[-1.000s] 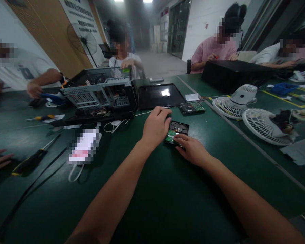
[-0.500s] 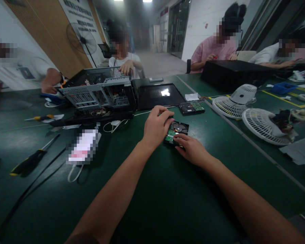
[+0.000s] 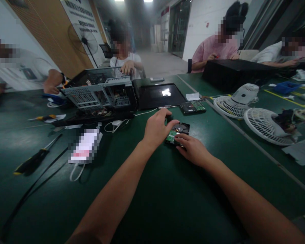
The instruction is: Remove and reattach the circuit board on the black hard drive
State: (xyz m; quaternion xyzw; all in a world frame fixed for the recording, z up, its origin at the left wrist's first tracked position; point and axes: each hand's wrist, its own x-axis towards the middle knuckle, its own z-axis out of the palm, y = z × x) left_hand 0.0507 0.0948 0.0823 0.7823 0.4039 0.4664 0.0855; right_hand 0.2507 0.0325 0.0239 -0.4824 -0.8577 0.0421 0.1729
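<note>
A hard drive lies on the green table, its circuit board facing up. My right hand grips the drive's near right side, fingertips resting on the board. Over the drive's far left edge, my left hand curls its fingers and thumb around a small dark handle; its lower end is hidden. Just beyond lies a second hard drive, also with its board showing.
An opened computer case and a black panel stand beyond my hands. A screwdriver and a phone lie left; white fan parts lie right. Co-workers sit around the table, one touching the case.
My left thumb and index finger have spread apart a little, and the dark handle between them shows more. My right hand and the hard drive stay in place.
</note>
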